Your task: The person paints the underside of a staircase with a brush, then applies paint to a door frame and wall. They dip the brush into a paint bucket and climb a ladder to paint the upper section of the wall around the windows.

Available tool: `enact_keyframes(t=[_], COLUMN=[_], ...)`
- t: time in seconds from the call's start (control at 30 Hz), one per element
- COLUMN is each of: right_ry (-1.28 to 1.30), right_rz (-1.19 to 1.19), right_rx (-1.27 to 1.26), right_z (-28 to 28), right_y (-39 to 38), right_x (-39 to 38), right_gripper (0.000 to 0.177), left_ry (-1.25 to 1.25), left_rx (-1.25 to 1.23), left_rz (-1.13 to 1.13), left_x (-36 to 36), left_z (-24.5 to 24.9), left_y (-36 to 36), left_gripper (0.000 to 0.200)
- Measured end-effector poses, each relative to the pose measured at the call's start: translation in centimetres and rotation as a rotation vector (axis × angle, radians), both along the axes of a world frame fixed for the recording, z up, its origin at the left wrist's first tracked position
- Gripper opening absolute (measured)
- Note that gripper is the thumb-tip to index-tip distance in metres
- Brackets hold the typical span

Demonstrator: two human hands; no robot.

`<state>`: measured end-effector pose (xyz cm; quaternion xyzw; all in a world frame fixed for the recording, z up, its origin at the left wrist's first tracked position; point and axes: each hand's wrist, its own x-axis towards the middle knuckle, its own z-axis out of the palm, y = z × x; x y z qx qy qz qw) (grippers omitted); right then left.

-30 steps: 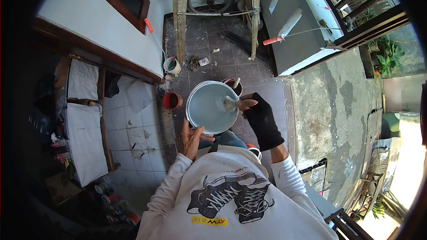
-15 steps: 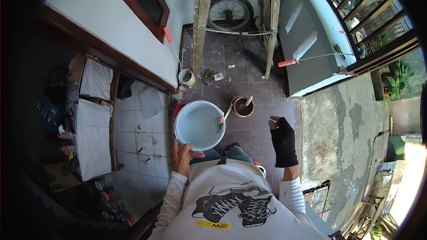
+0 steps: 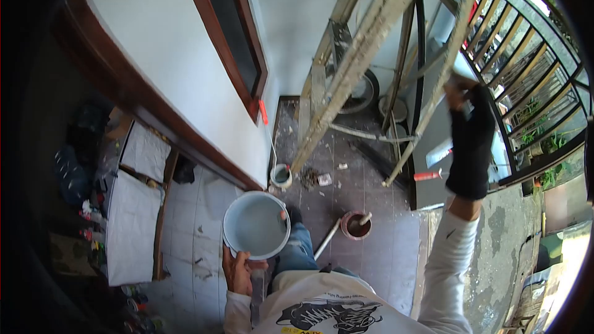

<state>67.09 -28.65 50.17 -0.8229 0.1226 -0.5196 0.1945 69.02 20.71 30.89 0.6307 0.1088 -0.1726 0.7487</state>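
hands well apart: left hand [image 3: 238,270] clamped on the near rim of the paint pail [image 3: 255,224], held level and low by the knee so nothing spills, gloved right hand [image 3: 464,96] raised and closed round a rail of the wooden ladder [image 3: 365,43], seemingly for support

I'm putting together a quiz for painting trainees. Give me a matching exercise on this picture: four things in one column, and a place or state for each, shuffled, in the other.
Things:
1. left hand
2. right hand
3. brown pot
4. small white pail

Places or states:
a. at the foot of the white wall
b. raised, on the ladder rail
c. on the dark tiles, stick inside
d. on the rim of the paint bucket

Pairs: 1-d, 2-b, 3-c, 4-a.
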Motion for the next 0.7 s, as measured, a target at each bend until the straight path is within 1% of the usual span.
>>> enact_keyframes(t=[0.03, 0.1, 0.17, 0.2, 0.3, 0.33, 0.37, 0.4, 0.43, 0.5, 0.53, 0.57, 0.63, 0.67, 0.7], right_ry=[-0.133, -0.317, -0.345, -0.364, -0.357, -0.368, -0.399, -0.406, -0.407, -0.538, -0.442, -0.445, -0.366, -0.366, -0.371], right_rz=[-0.074, -0.387, -0.496, -0.51, -0.547, -0.558, -0.562, -0.516, -0.516, -0.611, -0.599, -0.607, -0.587, -0.5, -0.497], right_rx=[-0.137, -0.352, -0.585, -0.58, -0.364, -0.273, -0.155, -0.103, -0.111, -0.153, 0.077, 0.075, -0.011, 0.102, 0.136], right_z=[2.2, 8.8, 13.7, 14.8, 15.6, 15.6, 14.6, 13.7, 13.2, 14.1, 13.9, 13.4, 13.0, 13.6, 13.8], right_y=[-1.9, -2.5, -5.1, -5.8, -7.5, -8.0, -8.7, -8.5, -9.5, -8.6, -8.1, -8.4, -9.7, -7.1, -6.6], right_x=[3.2, 9.8, 15.1, 17.8, 23.5, 25.1, 26.7, 27.5, 28.3, 29.2, 28.8, 28.7, 28.5, 28.0, 28.0], right_gripper=[0.035, 0.038, 0.057, 0.057, 0.076, 0.081, 0.082, 0.083, 0.083, 0.084, 0.085, 0.085, 0.087, 0.09, 0.092], left_ry=[0.025, 0.04, 0.06, 0.048, 0.047, 0.039, 0.029, 0.006, -0.01, 0.001, 0.004, 0.002, -0.028, -0.04, -0.049], left_rx=[-0.015, -0.045, -0.062, -0.04, -0.064, -0.072, -0.077, -0.07, -0.063, -0.091, -0.109, -0.109, -0.117, -0.129, -0.15], left_rz=[-0.002, 0.023, -0.049, -0.023, -0.094, -0.073, -0.083, -0.094, -0.101, -0.109, -0.12, -0.128, -0.149, -0.157, -0.17], left_x=[2.1, 5.0, 9.1, 10.5, 14.6, 15.6, 16.7, 17.5, 18.1, 19.3, 20.0, 20.5, 21.2, 21.5, 22.0], left_z=[0.1, 0.5, 0.7, 1.7, 2.3, 2.8, 3.3, 3.8, 4.0, 4.4, 4.7, 5.1, 6.2, 6.6, 6.9], left_y=[0.1, -0.2, 0.1, -0.4, 0.2, -0.2, -0.3, -0.4, -0.5, -0.7, -0.7, -0.9, -1.6, -1.7, -1.9], left_gripper=[0.067, 0.071, 0.073, 0.073, 0.073, 0.074, 0.074, 0.074, 0.074, 0.073, 0.072, 0.072, 0.072, 0.072, 0.072])
